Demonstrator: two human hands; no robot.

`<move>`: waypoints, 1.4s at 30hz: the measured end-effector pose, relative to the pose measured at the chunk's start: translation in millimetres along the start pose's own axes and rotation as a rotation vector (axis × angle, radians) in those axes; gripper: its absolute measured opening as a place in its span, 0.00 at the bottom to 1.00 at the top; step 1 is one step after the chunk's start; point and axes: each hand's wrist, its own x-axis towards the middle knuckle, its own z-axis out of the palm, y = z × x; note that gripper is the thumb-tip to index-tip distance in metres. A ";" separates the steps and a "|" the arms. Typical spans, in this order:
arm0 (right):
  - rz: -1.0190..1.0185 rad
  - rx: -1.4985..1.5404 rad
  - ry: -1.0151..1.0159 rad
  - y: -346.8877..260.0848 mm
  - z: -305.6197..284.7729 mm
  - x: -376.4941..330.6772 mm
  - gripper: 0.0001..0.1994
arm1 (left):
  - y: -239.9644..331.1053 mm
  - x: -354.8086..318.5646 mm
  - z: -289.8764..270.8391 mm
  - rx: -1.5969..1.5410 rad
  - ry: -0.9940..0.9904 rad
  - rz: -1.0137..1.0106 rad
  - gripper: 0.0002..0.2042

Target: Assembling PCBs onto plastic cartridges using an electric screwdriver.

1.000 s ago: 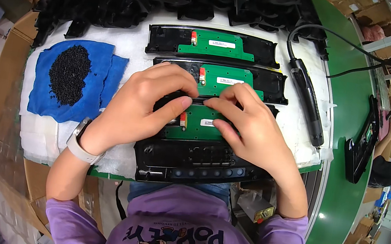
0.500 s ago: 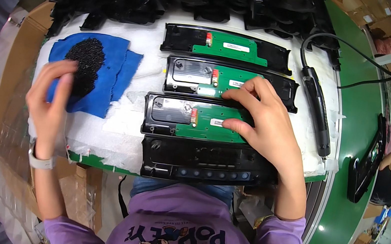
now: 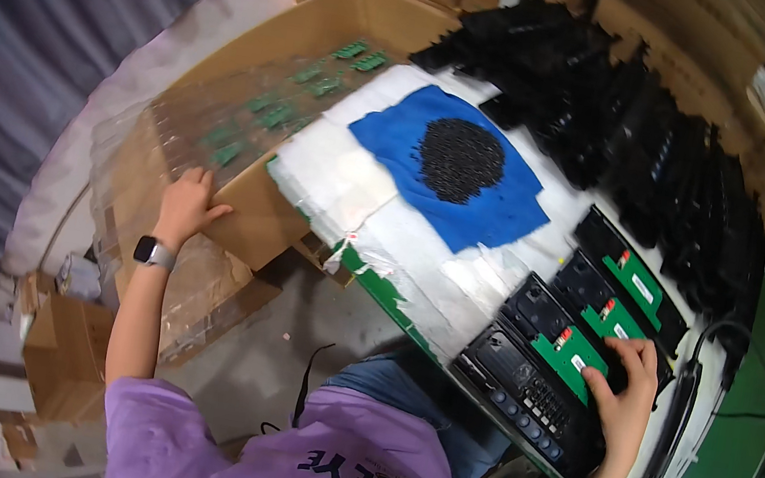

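Reaching out to the left, my left hand (image 3: 189, 208) is open, its thumb apart from its fingers, at the near edge of a cardboard box (image 3: 261, 221). Clear plastic (image 3: 160, 137) lies over the box, with several small green circuit boards (image 3: 273, 114) on or under it. My right hand (image 3: 628, 385) rests over the black housings on the table, fingers bent and thumb apart. Its thumb touches the green circuit board (image 3: 563, 365) in one housing, and its fingers are at the board (image 3: 610, 320) in the housing beyond. The nearest black housing (image 3: 517, 398) shows no green board.
A blue cloth (image 3: 398, 133) bears a heap of tiny black parts (image 3: 462, 160), probably screws. Many black housings (image 3: 618, 116) are stacked along the far side. A black electric screwdriver (image 3: 670, 431) with a cable lies right of my right hand. White padding (image 3: 414, 293) covers the table.
My view has swung to the left. My left hand has moved from beside the blue cloth out to the cardboard box. My right hand stays over the housings.
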 end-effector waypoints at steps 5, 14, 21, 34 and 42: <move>-0.056 -0.034 -0.011 -2.0 4.1 -0.1 0.19 | -36.6 -5.2 -15.3 -0.230 -0.098 -0.079 0.23; -0.116 -0.139 -0.050 7.1 1.9 -3.4 0.17 | -148.3 -94.5 -94.5 -0.250 0.260 -0.498 0.16; -0.133 -0.171 -0.086 3.4 6.2 -3.9 0.17 | -201.6 -180.3 -92.8 -0.153 0.515 -0.954 0.22; -0.125 -0.222 -0.090 1.0 5.1 -4.7 0.14 | -278.5 -260.7 125.6 -0.073 0.241 -0.930 0.22; -0.104 -0.257 -0.100 -8.2 9.4 -1.8 0.16 | -318.1 -208.3 122.1 -0.439 0.605 -0.985 0.14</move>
